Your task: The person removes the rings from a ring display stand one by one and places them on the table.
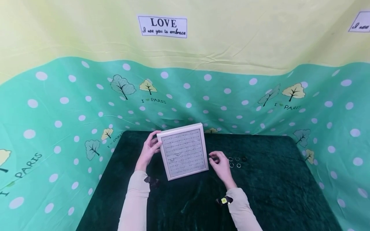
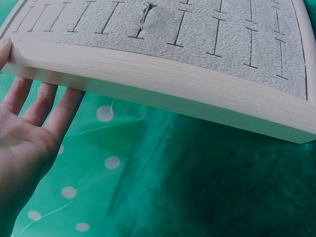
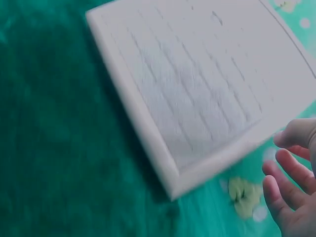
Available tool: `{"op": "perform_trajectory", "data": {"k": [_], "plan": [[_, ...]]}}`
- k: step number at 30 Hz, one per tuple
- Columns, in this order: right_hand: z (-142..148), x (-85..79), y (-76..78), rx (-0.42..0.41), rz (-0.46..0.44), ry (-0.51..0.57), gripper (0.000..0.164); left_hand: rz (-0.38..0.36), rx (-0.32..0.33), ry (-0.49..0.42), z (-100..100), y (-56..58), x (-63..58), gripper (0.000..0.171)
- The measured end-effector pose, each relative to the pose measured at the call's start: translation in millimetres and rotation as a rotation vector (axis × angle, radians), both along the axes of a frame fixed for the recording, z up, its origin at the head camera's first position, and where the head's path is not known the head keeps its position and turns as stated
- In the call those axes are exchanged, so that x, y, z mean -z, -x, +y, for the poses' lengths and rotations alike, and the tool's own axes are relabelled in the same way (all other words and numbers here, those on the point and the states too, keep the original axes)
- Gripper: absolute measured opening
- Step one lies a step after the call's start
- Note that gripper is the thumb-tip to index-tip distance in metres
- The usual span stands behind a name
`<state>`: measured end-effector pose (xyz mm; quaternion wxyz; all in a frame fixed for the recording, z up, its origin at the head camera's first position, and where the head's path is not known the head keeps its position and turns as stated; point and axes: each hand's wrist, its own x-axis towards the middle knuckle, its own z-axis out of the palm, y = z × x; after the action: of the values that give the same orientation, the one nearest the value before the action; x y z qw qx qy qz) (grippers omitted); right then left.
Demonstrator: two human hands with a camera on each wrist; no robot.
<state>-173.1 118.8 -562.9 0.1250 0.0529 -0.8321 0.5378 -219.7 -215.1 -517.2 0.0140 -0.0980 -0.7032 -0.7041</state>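
My left hand [image 1: 149, 149] grips the left edge of a square ring display tray [image 1: 188, 175], thumb over the frame and fingers behind it, in the head and left wrist views. The tray stands tilted up on the dark green cloth, its pale padded face lined with rows of slots. Two rings sit in slots at the lower left; one ring [image 2: 146, 17] shows close up in the left wrist view. Just off the tray's right edge is my right hand [image 1: 220, 162], its fingers loosely bent; no held thing shows in the right wrist view.
Several loose rings [image 1: 238, 165] lie on the cloth to the right of my right hand, beside a small dark item [image 1: 244, 158]. A green and yellow printed curtain [image 1: 188, 96] hangs behind and around the table [image 1: 271, 186].
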Motion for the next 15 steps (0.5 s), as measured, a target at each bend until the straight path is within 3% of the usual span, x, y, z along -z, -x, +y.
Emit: {"op": "perform_trajectory", "data": {"k": [2, 9, 15], "plan": [[-10.6, -3.0, 0.6, -0.023, 0.000, 0.019, 0.016, -0.006, 0.008, -0.017, -0.1, -0.1, -0.1, 0.046], [-40.6, -13.3, 2.9, -0.140, 0.041, 0.027, 0.019, -0.028, 0.028, -0.017, 5.4, -11.1, -24.9, 0.046], [-60.8, -18.0, 4.5, -0.212, 0.103, -0.028, 0.023, -0.034, 0.027, -0.016, 5.5, -12.0, -25.7, 0.046]]}}
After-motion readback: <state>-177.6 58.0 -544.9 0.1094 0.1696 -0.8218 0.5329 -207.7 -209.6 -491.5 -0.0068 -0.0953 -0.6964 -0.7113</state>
